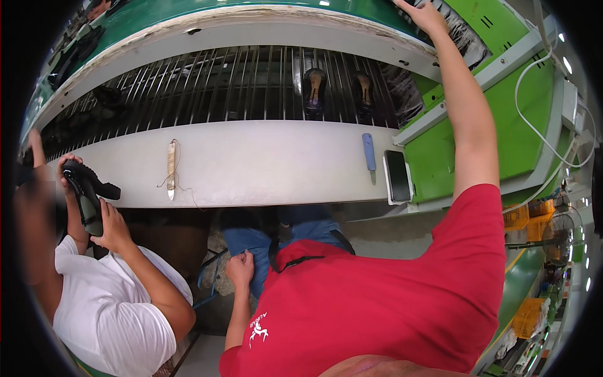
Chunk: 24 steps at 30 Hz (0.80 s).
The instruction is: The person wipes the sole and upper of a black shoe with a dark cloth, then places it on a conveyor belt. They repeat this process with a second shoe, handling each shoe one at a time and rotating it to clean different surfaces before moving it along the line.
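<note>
My left hand [240,270] rests by my thigh, its fingers curled closed with nothing showing in them. My right arm reaches up to the far right, where my right hand [427,17] has its fingers stretched out beside the strip curtain [465,34] of a green machine; the fingertips are partly cut off by the view's edge. On the white ledge before me lie a tape-wrapped blade [171,164] with loose thread, a blue-handled tool [369,151] and a black phone [396,174]. Two dark shoes [315,91] [363,93] with tan insides or soles sit on the metal rods beyond.
A co-worker in a white shirt [119,308] sits at my left, holding a black shoe [88,191] in both hands. Above the rods [220,85] runs a green belt [220,11]. The green machine housing [483,151], a white cable [534,122] and a fan [558,239] are on the right.
</note>
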Motion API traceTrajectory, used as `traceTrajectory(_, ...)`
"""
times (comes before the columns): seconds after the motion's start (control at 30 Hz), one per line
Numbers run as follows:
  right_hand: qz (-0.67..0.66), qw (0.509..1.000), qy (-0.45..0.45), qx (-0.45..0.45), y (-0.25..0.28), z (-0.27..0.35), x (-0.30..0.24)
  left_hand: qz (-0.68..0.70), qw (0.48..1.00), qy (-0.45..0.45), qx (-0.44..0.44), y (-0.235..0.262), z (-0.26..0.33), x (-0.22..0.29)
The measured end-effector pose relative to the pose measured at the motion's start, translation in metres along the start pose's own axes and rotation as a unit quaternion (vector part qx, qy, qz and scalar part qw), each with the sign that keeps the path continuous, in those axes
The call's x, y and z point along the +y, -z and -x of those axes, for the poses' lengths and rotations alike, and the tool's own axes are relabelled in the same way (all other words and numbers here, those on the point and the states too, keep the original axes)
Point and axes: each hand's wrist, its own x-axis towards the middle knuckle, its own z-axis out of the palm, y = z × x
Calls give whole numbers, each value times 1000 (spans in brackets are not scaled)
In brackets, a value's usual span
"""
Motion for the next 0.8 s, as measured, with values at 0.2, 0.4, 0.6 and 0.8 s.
traceTrajectory(0.2,-233,967,50,-93,20,34,-82,21,1000,-7,-13,2,-3,-4)
traceTrajectory(0.4,136,988,64,-25,-38,-48,38,38,999,7,-3,7,-3,2)
traceTrajectory(0.6,216,953,-176,-120,-30,-85,137,60,998,20,-5,3,-9,1)
traceTrajectory(0.8,351,901,-108,-232,-28,-120,230,50,998,19,-42,-2,-27,1)
